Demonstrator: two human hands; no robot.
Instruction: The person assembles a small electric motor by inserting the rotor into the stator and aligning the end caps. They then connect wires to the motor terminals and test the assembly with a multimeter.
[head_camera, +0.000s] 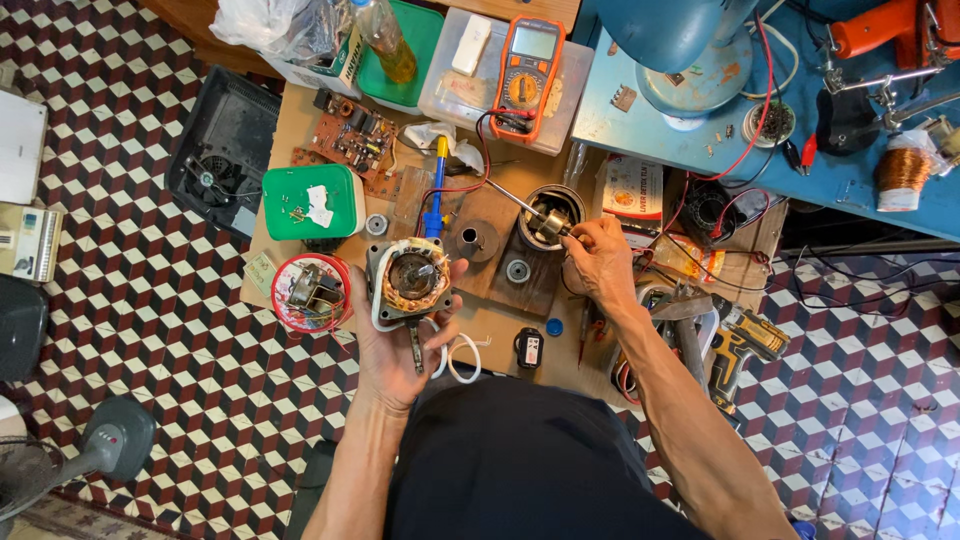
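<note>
**Fan motor stator held over the bench**

Fan motor stator (411, 279), copper windings visible, sits in our left hand (395, 340), fingers closed around its housing, above the wooden board (500, 270). White leads (455, 358) hang below the palm. We note our right hand (600, 262) pinching a small metal part (549, 224) at the rim of a round can (545, 200). An orange multimeter (527, 72) lies beyond; a yellow cordless drill (745, 345) rests to our right.

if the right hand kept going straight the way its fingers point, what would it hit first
The right hand points up-left at the small metal part it pinches over the round can. Beyond that likely comes the orange multimeter, though depth is unclear.
</note>
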